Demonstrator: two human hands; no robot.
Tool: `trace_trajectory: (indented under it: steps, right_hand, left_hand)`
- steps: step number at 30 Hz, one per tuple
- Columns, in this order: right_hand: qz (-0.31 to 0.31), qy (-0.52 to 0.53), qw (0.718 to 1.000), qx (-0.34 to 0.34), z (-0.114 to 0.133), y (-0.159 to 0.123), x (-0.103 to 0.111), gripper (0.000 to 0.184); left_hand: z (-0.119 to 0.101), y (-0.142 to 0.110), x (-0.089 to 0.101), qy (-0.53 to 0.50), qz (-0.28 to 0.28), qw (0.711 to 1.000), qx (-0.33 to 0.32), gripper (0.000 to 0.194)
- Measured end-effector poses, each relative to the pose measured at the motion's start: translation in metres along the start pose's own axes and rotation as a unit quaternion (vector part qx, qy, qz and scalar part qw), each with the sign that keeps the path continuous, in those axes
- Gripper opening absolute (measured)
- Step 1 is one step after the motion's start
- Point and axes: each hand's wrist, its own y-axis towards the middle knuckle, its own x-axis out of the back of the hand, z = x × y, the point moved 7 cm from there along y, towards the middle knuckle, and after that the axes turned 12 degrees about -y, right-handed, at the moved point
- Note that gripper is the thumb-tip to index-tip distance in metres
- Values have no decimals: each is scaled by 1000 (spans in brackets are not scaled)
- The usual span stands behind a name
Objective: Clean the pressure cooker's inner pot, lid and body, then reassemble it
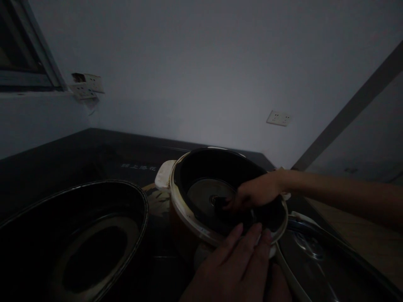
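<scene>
Black-lined pot (217,161): our outspread left hand (234,268) touches its pale rim; right hand (260,191) curls inside, hold unclear; counter (116,147) opens rear-left.

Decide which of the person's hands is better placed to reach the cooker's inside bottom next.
Probably the right hand: it is inside the cooker, close to its bottom. The left hand is outside, fingertips at the near rim, seemingly better for steadying.

Your right hand (260,191) reached down into the white-rimmed pot (184,209), its grasp too dim to tell; your left hand (233,268) touched the near rim. On the bench (126,147), a black pan (145,205) stood left.
</scene>
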Motion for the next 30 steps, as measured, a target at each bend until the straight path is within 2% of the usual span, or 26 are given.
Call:
trace_trajectory:
  steps: [2,4,5,10,14,17,19,23,26,30]
  right_hand:
    - [-9,31,999,35,-4,2,4,33]
    - [-36,42,998,21,-12,9,8,31]
    - [-27,45,999,13,-14,14,5,28]
    - [121,46,991,38,2,36,-32,25]
    - [157,24,986,51,10,44,-42,20]
    - [148,19,988,28,-2,47,-36,11]
    - [148,33,988,2,-16,50,-31,12]
    - [160,38,986,-29,-40,60,-23,19]
    - [139,2,989,-56,-53,72,-11,20]
    - [103,-33,992,-65,-53,95,7,18]
  left_hand:
    - [0,1,2,3,-4,1000,0,36]
    - [0,2,4,8,-12,1000,-2,35]
    - [0,2,3,9,-7,1000,-6,35]
    - [3,-1,2,18,1,1000,-12,37]
    - [2,0,0,18,-7,1000,-15,37]
    - [3,0,1,17,-32,999,2,38]
    - [3,-1,3,15,-40,999,7,38]
    - [5,-5,11,32,-17,999,-1,38]
    - [4,-4,14,40,18,999,-29,39]
    - [5,-3,16,26,34,998,-42,43]
